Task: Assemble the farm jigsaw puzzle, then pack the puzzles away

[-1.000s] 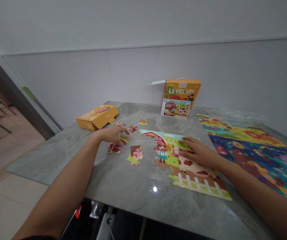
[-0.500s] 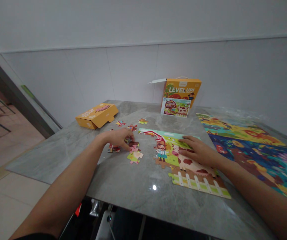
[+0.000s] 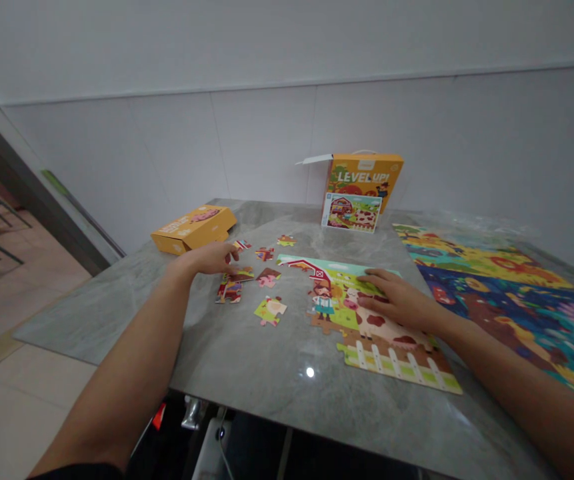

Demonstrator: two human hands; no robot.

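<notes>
My right hand [image 3: 397, 301] lies flat with fingers spread on the partly joined farm jigsaw puzzle [image 3: 391, 363], which shows a cow, a farmer, a barn roof and a white fence. My left hand [image 3: 214, 259] is over the loose pieces left of it, fingers bent and a little apart; no piece shows clearly held in it. Under and beside its fingers lie a dark puzzle piece [image 3: 229, 291] and a green-topped piece [image 3: 243, 274]. Nearer the puzzle are a brown and pink piece [image 3: 269, 278] and a green and cream piece [image 3: 270, 311].
More pieces lie farther back, among them a red-brown piece [image 3: 265, 253] and a yellow-green piece [image 3: 287, 241]. An orange box [image 3: 194, 228] lies at the back left. An upright orange box [image 3: 364, 175] stands behind a picture card [image 3: 351, 213]. Colourful finished puzzles [image 3: 497, 313] cover the right side.
My left hand has moved left and slightly back, away from the brown and pink piece, which now lies uncovered. My right hand stays on the puzzle.
</notes>
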